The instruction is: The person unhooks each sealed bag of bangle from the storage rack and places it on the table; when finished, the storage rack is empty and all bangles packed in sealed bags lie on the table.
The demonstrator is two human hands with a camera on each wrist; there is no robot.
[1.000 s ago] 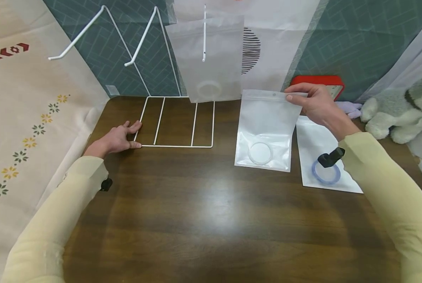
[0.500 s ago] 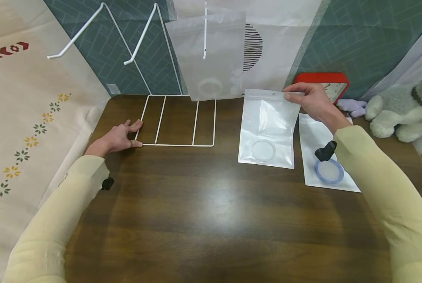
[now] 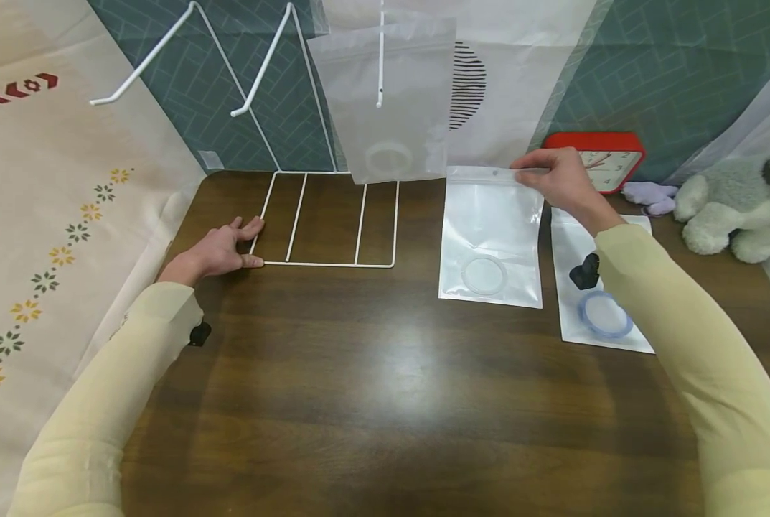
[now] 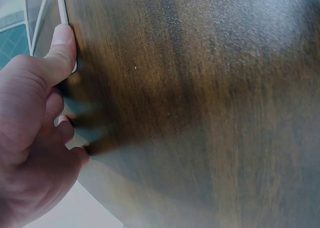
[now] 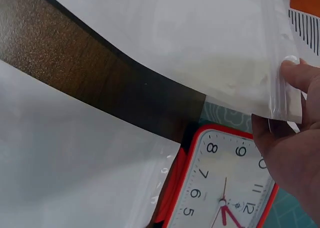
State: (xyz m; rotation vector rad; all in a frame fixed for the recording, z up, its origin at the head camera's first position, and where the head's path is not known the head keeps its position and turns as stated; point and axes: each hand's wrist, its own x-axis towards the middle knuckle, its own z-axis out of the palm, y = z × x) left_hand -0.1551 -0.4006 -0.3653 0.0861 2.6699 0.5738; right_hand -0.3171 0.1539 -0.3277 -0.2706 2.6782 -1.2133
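Note:
My right hand (image 3: 560, 179) pinches the top right corner of a white resealable pouch (image 3: 520, 237), above its zip strip (image 5: 277, 63). A pale ring (image 3: 484, 276) shows through the pouch's clear lower front. My left hand (image 3: 219, 251) rests at the near left corner of a white wire rack (image 3: 326, 265), with thumb and forefinger spread along its bars. In the left wrist view the thumb (image 4: 62, 45) lies on the wire. Another pouch (image 3: 391, 93) hangs at the rack's right prong (image 3: 381, 64), a faint circle near its bottom.
A third white pouch (image 3: 578, 316) with a blue ring (image 3: 606, 314) lies on the wooden table (image 3: 359, 402), partly under the right sleeve. Behind the right hand stands a red clock (image 3: 607, 161). A plush toy (image 3: 733, 208) sits at right. Two bare prongs (image 3: 265, 61) jut forward at left.
The pouch in my right hand has shifted slightly right in the view and lies flatter. My right hand has moved slightly left, uncovering more of the clock. My left hand stays on the rack.

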